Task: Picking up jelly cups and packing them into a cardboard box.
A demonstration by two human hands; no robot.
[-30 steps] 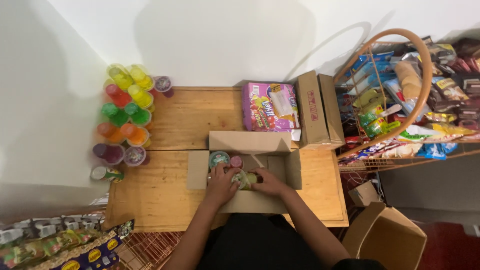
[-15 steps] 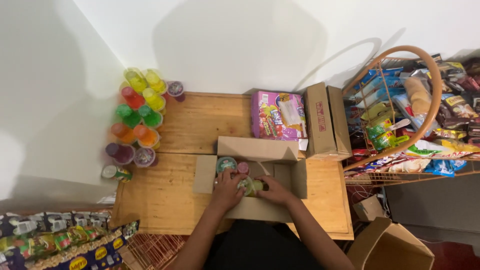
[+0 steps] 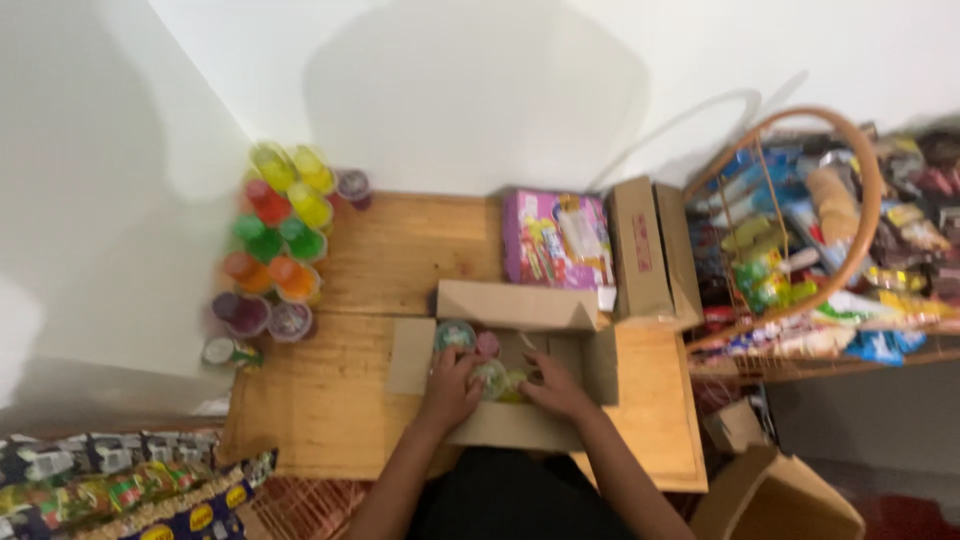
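While both hands (image 3: 505, 385) reach inside, open brown carton (image 3: 515, 305), pink box (image 3: 555, 240) behind

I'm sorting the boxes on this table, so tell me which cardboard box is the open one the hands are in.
The open cardboard box at the table's front, flaps spread, both hands inside. The closed brown box stands behind it, beside the pink box.

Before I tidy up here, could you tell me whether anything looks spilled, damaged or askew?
Nothing looks spilled or damaged. One small cup lies on its side at the wooden table edge, apart from the stacked coloured cups.
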